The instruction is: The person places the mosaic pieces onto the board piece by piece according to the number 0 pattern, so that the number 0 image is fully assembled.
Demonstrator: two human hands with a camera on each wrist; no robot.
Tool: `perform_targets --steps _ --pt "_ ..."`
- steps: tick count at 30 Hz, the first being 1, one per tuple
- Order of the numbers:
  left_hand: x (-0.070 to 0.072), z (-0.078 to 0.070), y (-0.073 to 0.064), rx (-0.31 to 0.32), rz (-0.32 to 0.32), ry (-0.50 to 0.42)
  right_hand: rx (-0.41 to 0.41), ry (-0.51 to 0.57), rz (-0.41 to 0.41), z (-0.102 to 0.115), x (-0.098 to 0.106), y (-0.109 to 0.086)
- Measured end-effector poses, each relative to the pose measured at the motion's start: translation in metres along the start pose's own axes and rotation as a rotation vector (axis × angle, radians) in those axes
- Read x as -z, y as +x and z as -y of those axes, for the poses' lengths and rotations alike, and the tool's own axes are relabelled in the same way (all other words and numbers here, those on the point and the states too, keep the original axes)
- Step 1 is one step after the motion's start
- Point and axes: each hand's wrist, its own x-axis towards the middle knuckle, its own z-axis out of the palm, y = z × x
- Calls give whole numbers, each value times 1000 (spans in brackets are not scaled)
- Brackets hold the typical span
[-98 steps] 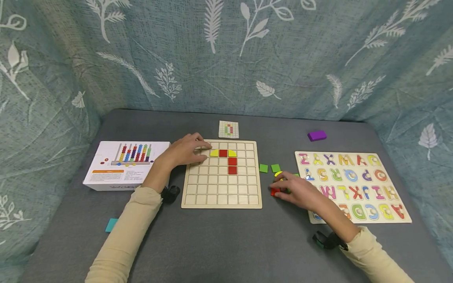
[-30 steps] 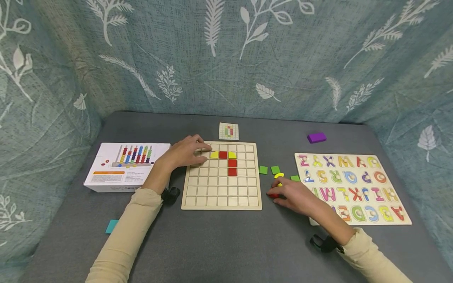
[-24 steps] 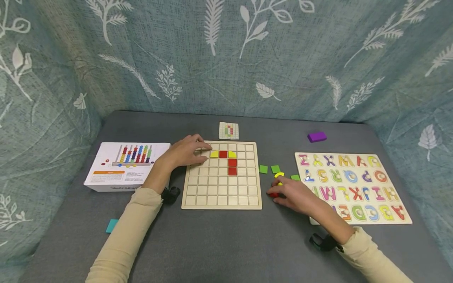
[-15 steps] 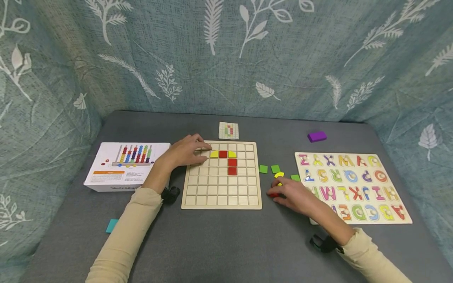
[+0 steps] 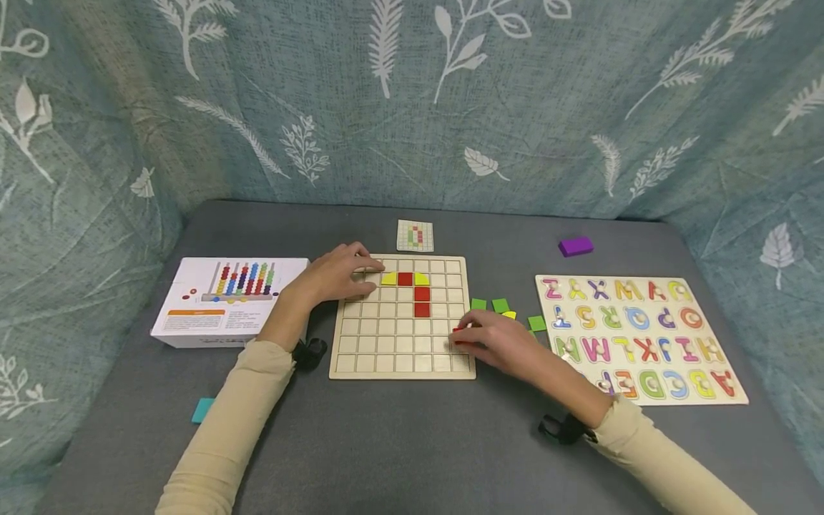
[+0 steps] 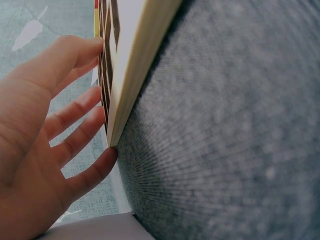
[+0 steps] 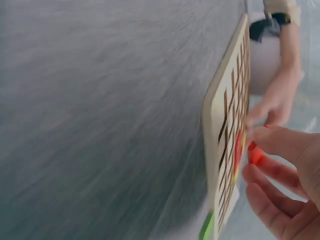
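My left hand (image 5: 337, 274) rests on the upper left corner of the wooden grid board (image 5: 376, 343), fingers spread; the left wrist view shows its fingertips (image 6: 95, 95) at the board's edge. Between thumb and fingers my right hand (image 5: 505, 342) pinches a red tile (image 7: 255, 153), over the board's right side. On the grid lie two yellow quarter-round tiles (image 5: 389, 279) with a red square (image 5: 405, 279) between them, and two more red squares (image 5: 421, 302) below the right one. Behind the board is a small pattern card (image 5: 415, 235).
Several green square tiles (image 5: 537, 324) and a partly hidden yellow piece (image 5: 509, 315) lie right of the board. Farther right is an alphabet puzzle (image 5: 644, 343), with a purple block (image 5: 576, 247) behind it. A white abacus box (image 5: 225, 304) and a teal piece (image 5: 202, 410) are at left.
My right hand has picked up the red tile from beside the board and carried it left, over the board's right edge. The left hand has stayed in place.
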Motion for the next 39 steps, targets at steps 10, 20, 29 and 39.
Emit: perform_targets --steps 10,20,29,39 --pt "1 1 0 12 16 7 63 29 37 9 -25 52" --pt "0 1 0 27 16 9 30 65 67 6 -32 59" --pt "1 -1 0 36 16 8 61 -11 42 9 -32 56" --pt "1 -1 0 18 13 3 25 -75 118 12 -19 38"
